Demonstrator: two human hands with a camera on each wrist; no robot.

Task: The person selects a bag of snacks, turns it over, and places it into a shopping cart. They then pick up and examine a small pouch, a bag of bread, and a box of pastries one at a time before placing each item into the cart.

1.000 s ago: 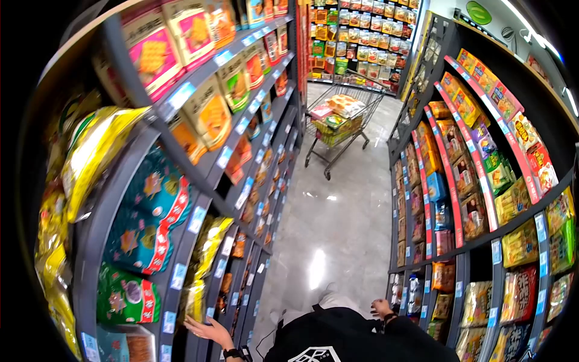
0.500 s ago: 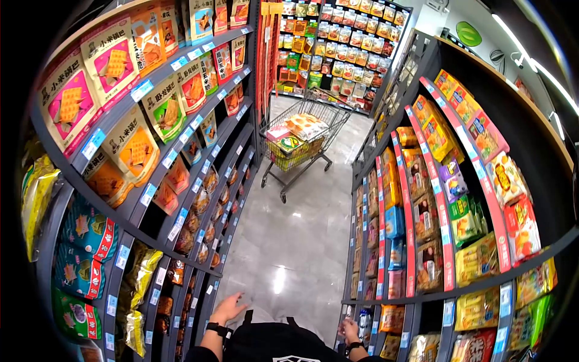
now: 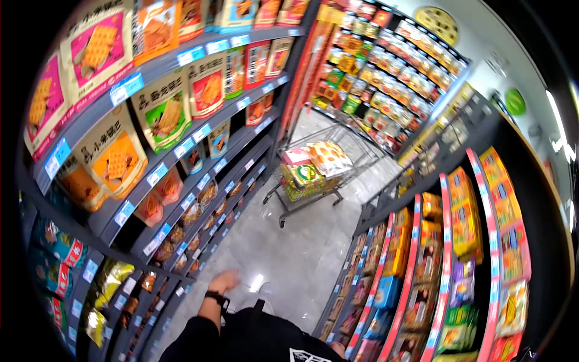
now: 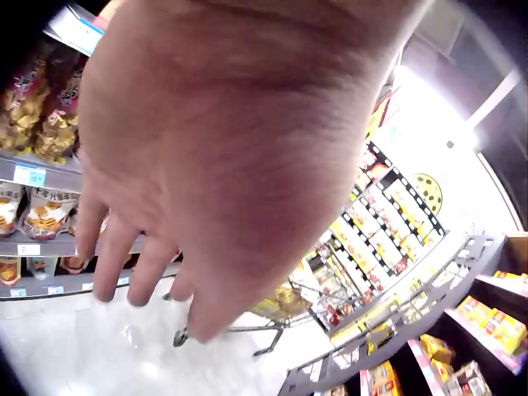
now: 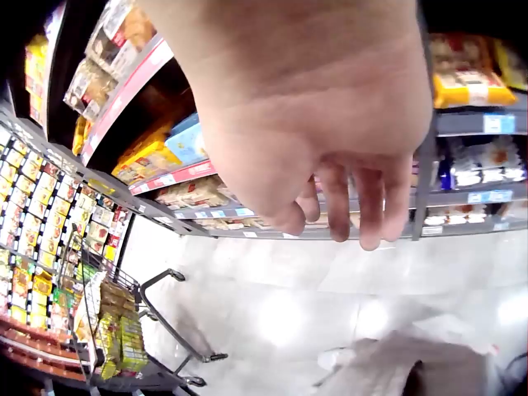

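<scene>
My left hand [image 3: 224,281] hangs over the aisle floor in front of my body, slightly blurred and holding nothing. The left wrist view shows its palm [image 4: 214,165] large, fingers relaxed and pointing down. Only a sliver of my right hand [image 3: 338,348] shows at the bottom of the head view. Up close in the right wrist view, that hand [image 5: 313,140] is empty too, fingers loosely bent. Ahead stands a wire shopping cart [image 3: 310,206], out of reach of both hands. In it lie a white-and-orange package [image 3: 329,158], a yellow-green pack [image 3: 304,175] and a pink one [image 3: 297,157].
A grey shelf of snack pouches [image 3: 161,111] runs along the left, with bagged snacks lower down. On the right, slanted shelves with pink edges hold packaged biscuits [image 3: 464,223]. Shiny grey floor [image 3: 253,241] lies between them. A wall of hanging packets [image 3: 386,78] closes the far end.
My left hand has moved away from the lower left shelf to over the aisle. The cart appears lower and nearer. The view has tilted, and my right hand has mostly left the head view.
</scene>
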